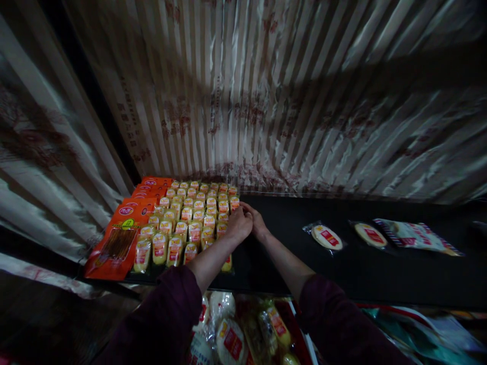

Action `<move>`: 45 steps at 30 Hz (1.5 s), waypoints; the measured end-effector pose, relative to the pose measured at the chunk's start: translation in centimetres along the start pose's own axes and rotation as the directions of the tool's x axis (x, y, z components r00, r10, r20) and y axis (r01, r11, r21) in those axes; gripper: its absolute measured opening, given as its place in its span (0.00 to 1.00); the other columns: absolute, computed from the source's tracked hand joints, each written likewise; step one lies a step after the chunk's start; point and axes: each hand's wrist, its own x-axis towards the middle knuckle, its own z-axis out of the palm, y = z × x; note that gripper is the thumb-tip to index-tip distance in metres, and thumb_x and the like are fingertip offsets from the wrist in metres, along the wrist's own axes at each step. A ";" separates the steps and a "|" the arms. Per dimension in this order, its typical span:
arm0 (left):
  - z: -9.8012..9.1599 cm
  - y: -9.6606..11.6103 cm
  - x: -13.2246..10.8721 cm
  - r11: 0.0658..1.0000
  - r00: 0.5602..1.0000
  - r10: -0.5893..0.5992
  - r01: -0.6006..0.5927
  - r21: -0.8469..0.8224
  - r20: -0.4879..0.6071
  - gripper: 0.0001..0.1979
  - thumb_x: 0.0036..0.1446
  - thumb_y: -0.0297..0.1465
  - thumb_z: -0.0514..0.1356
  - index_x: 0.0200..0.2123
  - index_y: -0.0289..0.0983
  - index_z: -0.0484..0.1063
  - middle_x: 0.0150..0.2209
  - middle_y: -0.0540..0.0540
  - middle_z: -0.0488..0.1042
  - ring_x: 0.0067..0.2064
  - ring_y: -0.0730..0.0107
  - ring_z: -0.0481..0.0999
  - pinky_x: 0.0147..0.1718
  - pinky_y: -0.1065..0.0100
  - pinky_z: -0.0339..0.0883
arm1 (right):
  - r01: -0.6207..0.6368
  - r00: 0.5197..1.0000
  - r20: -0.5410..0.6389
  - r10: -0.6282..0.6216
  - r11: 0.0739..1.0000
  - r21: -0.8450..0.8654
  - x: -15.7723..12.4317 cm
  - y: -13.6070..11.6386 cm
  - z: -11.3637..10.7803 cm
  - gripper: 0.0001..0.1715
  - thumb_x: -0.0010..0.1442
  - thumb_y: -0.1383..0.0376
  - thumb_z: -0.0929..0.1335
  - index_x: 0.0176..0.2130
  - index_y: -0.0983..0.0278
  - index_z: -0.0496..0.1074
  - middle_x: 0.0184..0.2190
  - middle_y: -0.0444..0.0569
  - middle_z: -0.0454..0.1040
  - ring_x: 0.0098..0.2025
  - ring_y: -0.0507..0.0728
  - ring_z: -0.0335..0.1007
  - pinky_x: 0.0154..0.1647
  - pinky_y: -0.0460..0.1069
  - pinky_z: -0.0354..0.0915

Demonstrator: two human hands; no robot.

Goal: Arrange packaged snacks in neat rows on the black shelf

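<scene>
Rows of small yellow snack packets (190, 218) with red labels lie on a black shelf (342, 274). My left hand (239, 224) is curled at the right edge of these rows, fingers closed on one packet's end. My right hand (256, 219) presses against it from the right, fingers bent over the same spot. What they pinch is too dim to name for sure. Both dark red sleeves reach in from the bottom.
Orange flat packs (122, 233) lie left of the yellow rows. Two round white packets (327, 237) and a striped pack (414, 235) lie to the right. A striped curtain (266, 101) hangs behind. Below the shelf, a pile of mixed snack packets (236, 334).
</scene>
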 end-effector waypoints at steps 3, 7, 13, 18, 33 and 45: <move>-0.2 0.0 0.1 1.000 1.000 -0.007 0.007 -0.001 0.002 0.17 0.60 0.29 0.51 0.51 0.35 0.67 0.54 0.40 0.72 0.55 0.64 0.70 0.53 0.68 0.61 | 0.002 1.000 -0.028 -0.003 0.999 -0.042 0.3 0.2 0.0 0.21 0.52 0.64 0.61 0.43 0.62 0.75 0.35 0.46 0.79 0.43 0.57 0.74 0.49 0.51 0.66; -0.6 0.4 -0.1 1.000 1.000 -0.006 0.006 -0.005 0.004 0.17 0.60 0.28 0.50 0.51 0.35 0.67 0.54 0.39 0.72 0.55 0.64 0.71 0.52 0.69 0.62 | 0.011 0.998 -0.067 -0.017 0.996 -0.089 0.4 0.6 0.0 0.20 0.52 0.63 0.62 0.43 0.60 0.75 0.36 0.44 0.79 0.44 0.57 0.73 0.49 0.51 0.66; -0.6 0.7 -0.3 1.000 1.000 0.026 -0.026 -0.009 0.013 0.16 0.59 0.28 0.51 0.49 0.33 0.68 0.53 0.37 0.72 0.55 0.63 0.70 0.53 0.68 0.62 | 0.017 0.994 -0.107 -0.030 0.992 -0.123 0.2 1.2 -0.4 0.22 0.51 0.64 0.63 0.45 0.60 0.74 0.36 0.45 0.78 0.43 0.58 0.73 0.48 0.52 0.67; -0.3 0.7 -0.4 1.000 1.000 0.020 -0.020 -0.002 0.024 0.15 0.60 0.28 0.51 0.49 0.36 0.69 0.53 0.40 0.73 0.56 0.64 0.70 0.54 0.68 0.60 | 0.037 0.992 -0.110 -0.055 0.986 -0.160 0.3 1.3 -0.7 0.21 0.52 0.63 0.62 0.44 0.63 0.75 0.34 0.47 0.78 0.41 0.58 0.74 0.45 0.51 0.69; 0.4 0.5 -4.8 0.997 0.992 0.069 -0.065 -0.039 0.102 0.17 0.60 0.28 0.49 0.50 0.31 0.68 0.53 0.35 0.72 0.54 0.60 0.71 0.53 0.64 0.61 | 0.200 0.975 -0.024 -0.219 0.925 -0.324 -5.2 0.8 -2.9 0.17 0.48 0.69 0.64 0.38 0.58 0.76 0.31 0.43 0.77 0.37 0.56 0.74 0.45 0.52 0.69; 2.1 -1.8 -12.3 0.977 0.963 0.193 -0.170 -0.130 0.190 0.17 0.60 0.29 0.49 0.50 0.32 0.69 0.52 0.39 0.73 0.53 0.63 0.72 0.54 0.66 0.61 | 0.262 0.961 0.022 -0.274 0.886 -0.383 -14.9 0.6 -3.9 0.24 0.45 0.73 0.64 0.42 0.62 0.75 0.41 0.50 0.76 0.43 0.58 0.73 0.49 0.53 0.67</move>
